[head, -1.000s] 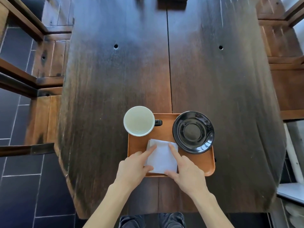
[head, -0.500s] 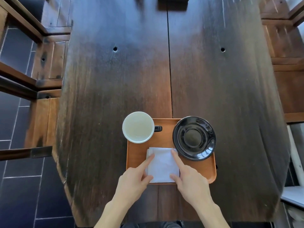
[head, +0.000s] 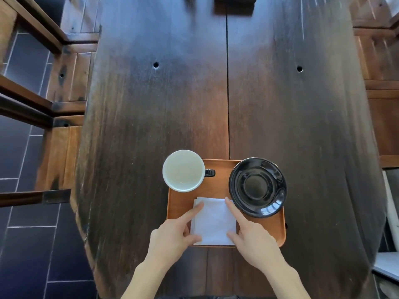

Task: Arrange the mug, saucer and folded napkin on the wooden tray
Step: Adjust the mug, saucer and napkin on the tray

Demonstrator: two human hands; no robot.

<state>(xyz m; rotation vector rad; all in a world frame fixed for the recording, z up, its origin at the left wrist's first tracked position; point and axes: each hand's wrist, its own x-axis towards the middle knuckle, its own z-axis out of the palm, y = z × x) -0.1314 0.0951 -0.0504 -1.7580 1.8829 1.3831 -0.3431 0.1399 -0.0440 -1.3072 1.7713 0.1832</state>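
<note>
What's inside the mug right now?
The mug looks empty: a pale interior with only a faint mark at the bottom. It stands upright on the tray, which hides its underside.

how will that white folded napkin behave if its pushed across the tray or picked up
The folded napkin looks thin and layered, so it is probably light and floppy, likely to sag or unfold if lifted by one corner. On the smooth wooden tray it should slide easily; the left hand and right hand steering with index fingers suits that.

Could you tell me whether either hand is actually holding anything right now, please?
Nothing gripped: left hand and right hand press straight forefingers on the napkin's side edges.
</note>
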